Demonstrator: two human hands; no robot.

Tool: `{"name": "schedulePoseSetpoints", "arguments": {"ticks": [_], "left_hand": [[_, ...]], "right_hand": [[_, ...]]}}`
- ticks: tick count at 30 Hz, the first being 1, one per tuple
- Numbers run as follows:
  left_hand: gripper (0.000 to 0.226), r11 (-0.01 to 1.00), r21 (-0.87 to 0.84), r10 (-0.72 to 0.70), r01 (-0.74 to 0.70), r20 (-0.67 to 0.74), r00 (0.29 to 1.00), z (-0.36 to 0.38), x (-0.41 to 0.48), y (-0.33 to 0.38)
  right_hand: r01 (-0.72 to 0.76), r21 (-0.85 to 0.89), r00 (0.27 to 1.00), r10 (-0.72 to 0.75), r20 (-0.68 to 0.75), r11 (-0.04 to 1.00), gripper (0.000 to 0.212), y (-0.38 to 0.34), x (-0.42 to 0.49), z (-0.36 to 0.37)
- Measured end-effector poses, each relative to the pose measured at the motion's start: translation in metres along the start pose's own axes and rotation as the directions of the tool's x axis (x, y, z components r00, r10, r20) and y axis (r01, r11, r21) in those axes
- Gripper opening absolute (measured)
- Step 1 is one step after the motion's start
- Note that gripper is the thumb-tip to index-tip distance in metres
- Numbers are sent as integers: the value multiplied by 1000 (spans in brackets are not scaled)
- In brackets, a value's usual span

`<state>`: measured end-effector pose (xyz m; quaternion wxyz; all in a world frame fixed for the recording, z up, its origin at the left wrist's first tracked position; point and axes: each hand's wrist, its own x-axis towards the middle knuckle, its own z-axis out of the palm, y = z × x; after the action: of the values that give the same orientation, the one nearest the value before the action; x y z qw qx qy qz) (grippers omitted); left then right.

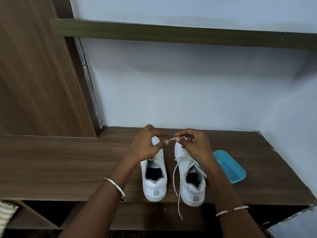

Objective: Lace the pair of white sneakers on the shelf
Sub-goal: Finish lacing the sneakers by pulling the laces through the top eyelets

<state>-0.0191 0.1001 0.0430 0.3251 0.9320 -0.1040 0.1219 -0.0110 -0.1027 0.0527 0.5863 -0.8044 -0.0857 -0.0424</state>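
Two white sneakers stand side by side on the brown shelf (68,160), toes toward the wall. The left sneaker (155,182) shows little lace. The right sneaker (192,182) has a white lace (178,194) threaded through its eyelets, with loose ends hanging over the shelf's front edge. My right hand (193,145) hovers over the right sneaker's toe and pinches a lace end between thumb and fingers. My left hand (145,145) is above the left sneaker's toe, thumb and forefinger curved toward that lace tip; whether they touch it is unclear.
A turquoise plastic tray (229,166) lies on the shelf just right of the right sneaker. A pale wall closes the back and right side. A wooden panel (34,66) rises at the left, and a higher shelf board (171,33) runs overhead.
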Motion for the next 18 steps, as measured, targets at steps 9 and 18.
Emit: {"name": "schedulePoseSetpoints", "arguments": {"ticks": [9,18], "left_hand": [[43,995,-76,-64,64,2,998,5,2,-9],[25,961,-59,-271,269,-43,961,-4,2,-31]], "right_hand": [[-25,36,999,24,34,999,11,-2,-3,-3],[-50,104,996,58,-74,993,16,4,-6,-14]]}}
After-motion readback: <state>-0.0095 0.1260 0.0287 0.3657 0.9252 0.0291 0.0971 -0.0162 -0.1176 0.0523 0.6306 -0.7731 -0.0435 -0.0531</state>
